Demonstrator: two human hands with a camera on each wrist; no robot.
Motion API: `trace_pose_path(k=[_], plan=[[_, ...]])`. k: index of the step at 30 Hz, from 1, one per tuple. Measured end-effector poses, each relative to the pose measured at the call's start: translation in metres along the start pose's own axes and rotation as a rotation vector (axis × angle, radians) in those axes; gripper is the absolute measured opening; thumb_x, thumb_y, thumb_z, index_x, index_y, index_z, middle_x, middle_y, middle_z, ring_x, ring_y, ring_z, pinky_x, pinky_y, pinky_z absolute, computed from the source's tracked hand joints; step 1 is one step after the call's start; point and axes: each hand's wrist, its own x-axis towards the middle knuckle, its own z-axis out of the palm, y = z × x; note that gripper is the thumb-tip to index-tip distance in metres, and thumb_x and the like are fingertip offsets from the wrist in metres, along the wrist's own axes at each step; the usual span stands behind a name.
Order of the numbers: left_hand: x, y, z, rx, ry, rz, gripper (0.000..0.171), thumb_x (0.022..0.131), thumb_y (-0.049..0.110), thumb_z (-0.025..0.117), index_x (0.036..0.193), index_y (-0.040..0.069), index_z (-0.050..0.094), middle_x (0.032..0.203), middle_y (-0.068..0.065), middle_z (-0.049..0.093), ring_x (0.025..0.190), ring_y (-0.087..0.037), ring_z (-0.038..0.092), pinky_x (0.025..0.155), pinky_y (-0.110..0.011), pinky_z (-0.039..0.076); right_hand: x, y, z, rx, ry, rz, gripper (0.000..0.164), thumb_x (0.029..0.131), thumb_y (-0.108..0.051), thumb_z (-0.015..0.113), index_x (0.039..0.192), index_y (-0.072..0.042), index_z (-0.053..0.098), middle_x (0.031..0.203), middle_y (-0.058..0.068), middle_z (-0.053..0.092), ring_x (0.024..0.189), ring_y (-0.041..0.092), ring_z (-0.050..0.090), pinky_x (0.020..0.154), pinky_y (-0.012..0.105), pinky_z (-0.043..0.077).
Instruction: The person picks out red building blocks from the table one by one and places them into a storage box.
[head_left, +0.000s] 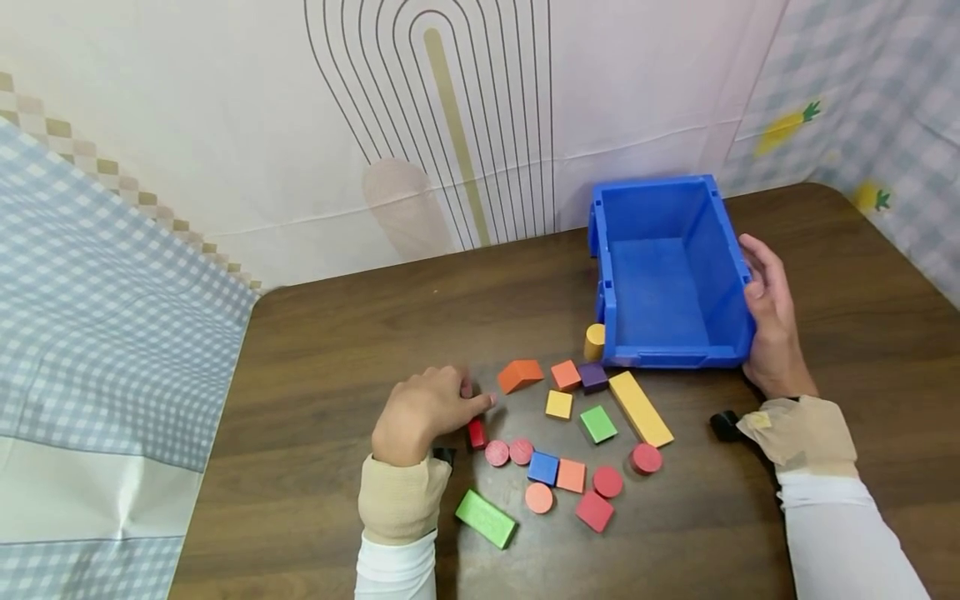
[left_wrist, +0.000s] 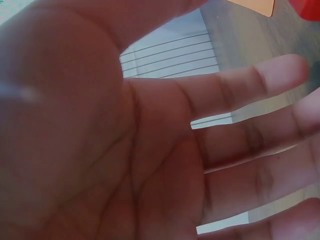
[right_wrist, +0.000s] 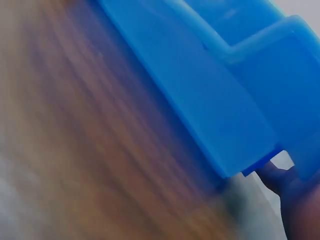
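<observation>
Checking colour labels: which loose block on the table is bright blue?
The blue block beside the salmon-orange block; it alone among the loose blocks matches the blue bin.

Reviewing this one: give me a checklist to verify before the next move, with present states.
1. Left hand unloaded: ok; palm bare, fingers extended.
2. Right hand touching blue bin: ok; at its right wall.
3. Bin opening facing up: ok.
4. Red block near left thumb in full view: not ok; hand partly hides it.
5. Yellow cylinder apart from bin: cannot tell; outlines meet in head view.
</observation>
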Motion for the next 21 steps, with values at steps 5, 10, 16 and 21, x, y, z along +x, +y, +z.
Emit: trace_pose_path(k=[5,10,16,21], plan=[[0.000,0.001,-0.001,0.010,-0.035,-0.018,0.040,0.086,0.055,0.061,0.078,0.016,0.058,0.071,0.002,0.056,0.066,-0.017,0.054,0.059,-0.033,0.041,-0.001,0.002,0.001,-0.034,0.045,0.018,0.060,0.091,-0.020,0.055,0.147,-0.010,0.040,0.144,0.013,0.035,0.128,0.026,0.035,0.097,0.035,0.028],[0.000,0.004,-0.001,0.021,-0.067,-0.024,0.042,0.085,0.055,0.062,0.068,0.016,0.060,0.064,0.002,0.053,0.063,-0.016,0.052,0.057,-0.032,0.040,0.000,0.002,-0.002,-0.150,0.119,0.045,0.036,0.092,-0.015,0.056,0.126,-0.005,0.053,0.117,0.012,0.049,0.106,0.024,0.044,0.085,0.025,0.038],[0.000,0.005,0.001,0.029,-0.097,-0.041,0.046,0.085,0.056,0.062,0.061,0.016,0.059,0.059,0.003,0.051,0.061,-0.016,0.052,0.058,-0.032,0.041,-0.001,-0.003,-0.008,-0.344,0.086,0.072,0.022,0.094,-0.014,0.058,0.113,-0.004,0.058,0.100,0.008,0.052,0.094,0.021,0.048,0.077,0.019,0.043],[0.001,0.006,0.005,0.046,-0.117,-0.038,0.049,0.084,0.056,0.062,0.056,0.017,0.057,0.053,0.004,0.048,0.058,-0.014,0.053,0.057,-0.031,0.041,-0.002,-0.003,-0.010,-0.381,0.099,0.056,0.021,0.092,-0.011,0.058,0.111,-0.002,0.058,0.099,0.009,0.053,0.091,0.020,0.050,0.075,0.019,0.043]])
